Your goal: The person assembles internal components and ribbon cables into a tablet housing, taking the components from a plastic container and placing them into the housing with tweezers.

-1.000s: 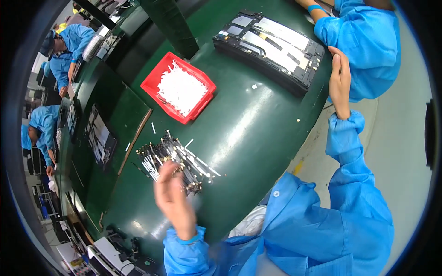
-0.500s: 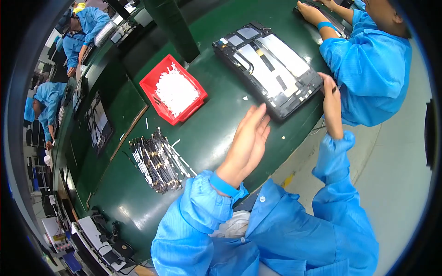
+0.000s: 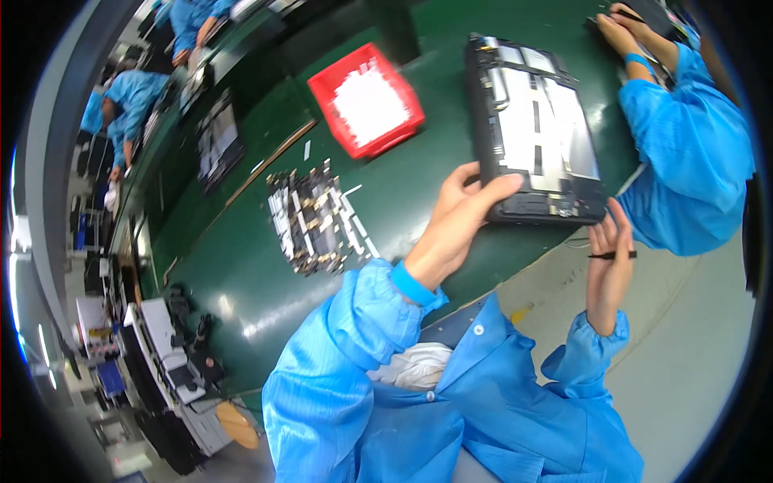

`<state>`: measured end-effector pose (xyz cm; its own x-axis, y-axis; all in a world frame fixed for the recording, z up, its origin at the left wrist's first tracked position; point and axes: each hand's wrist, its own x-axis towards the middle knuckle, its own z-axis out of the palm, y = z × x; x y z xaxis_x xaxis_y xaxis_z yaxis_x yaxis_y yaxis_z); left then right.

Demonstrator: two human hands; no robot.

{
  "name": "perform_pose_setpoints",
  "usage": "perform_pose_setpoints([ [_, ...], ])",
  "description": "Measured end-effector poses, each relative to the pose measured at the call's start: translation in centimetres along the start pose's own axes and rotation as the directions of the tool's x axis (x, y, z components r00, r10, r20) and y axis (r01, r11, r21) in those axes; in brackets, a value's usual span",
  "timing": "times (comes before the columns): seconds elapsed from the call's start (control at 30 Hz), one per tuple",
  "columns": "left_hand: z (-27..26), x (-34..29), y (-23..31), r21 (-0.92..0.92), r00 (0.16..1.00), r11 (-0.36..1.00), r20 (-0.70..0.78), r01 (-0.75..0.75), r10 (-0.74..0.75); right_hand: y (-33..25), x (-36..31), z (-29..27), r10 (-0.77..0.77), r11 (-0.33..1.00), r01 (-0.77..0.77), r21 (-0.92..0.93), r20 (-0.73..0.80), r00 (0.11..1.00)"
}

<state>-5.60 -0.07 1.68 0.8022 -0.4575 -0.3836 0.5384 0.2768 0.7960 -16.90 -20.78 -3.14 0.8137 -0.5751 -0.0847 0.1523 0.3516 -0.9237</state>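
An opened tablet (image 3: 535, 121), thick and black-edged with silver battery panels showing, lies at the table's right. It may be a stack of several; the layers are hard to tell apart. My left hand (image 3: 463, 213) grips its near left corner, thumb on top and fingers under or beside the edge. At the near right corner, the fingertips of my right hand (image 3: 609, 270) touch the edge. A thin black tool (image 3: 613, 255), perhaps tweezers, is tucked across that hand's fingers.
A red bin (image 3: 366, 101) of small white pieces stands left of the tablet. Nearer lies a pile of thin black-and-white strips (image 3: 314, 221). Another opened tablet (image 3: 219, 141) sits farther left, past a wooden strip (image 3: 271, 161). A co-worker's sleeve (image 3: 692, 153) is close on the right.
My left hand has come up and closed on the tablet's near left corner. The tablet now stands more upright in view. My right hand has shifted beneath its near right corner; the view has turned.
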Motion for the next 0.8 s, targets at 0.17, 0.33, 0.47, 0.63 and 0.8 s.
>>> perform_pose_setpoints([
  [0.17, -0.9, -8.0, 2.5, -0.044, 0.998, 0.997, -0.005, -0.069, 0.069, -1.6, -1.4, -0.8, -0.135, 0.989, 0.140, 0.047, -0.100, 0.986],
  [0.33, -5.8, -19.8, 1.0, -0.186, 0.961, 0.962, -0.230, -0.200, 0.155, -1.5, -3.2, 2.1, -0.118, 0.967, 0.139, -0.212, 0.107, 0.987],
  [0.47, -10.5, -29.0, -2.9, 0.030, 0.689, 0.933, -0.666, -0.358, 0.286, -1.4, -7.1, 8.6, 0.120, 0.837, 0.099, -0.538, 0.358, 0.926],
  [0.63, -15.8, -32.6, -5.1, 0.142, 0.458, 0.852, -0.793, -0.504, 0.402, 1.7, -10.1, 17.7, 0.233, 0.750, 0.284, -0.597, 0.640, 0.732],
  [0.8, -19.5, -32.7, -7.2, -0.026, 0.494, 0.813, -0.806, -0.581, 0.327, 5.8, -10.6, 24.8, 0.097, 0.638, 0.623, -0.453, 0.849, 0.519],
])
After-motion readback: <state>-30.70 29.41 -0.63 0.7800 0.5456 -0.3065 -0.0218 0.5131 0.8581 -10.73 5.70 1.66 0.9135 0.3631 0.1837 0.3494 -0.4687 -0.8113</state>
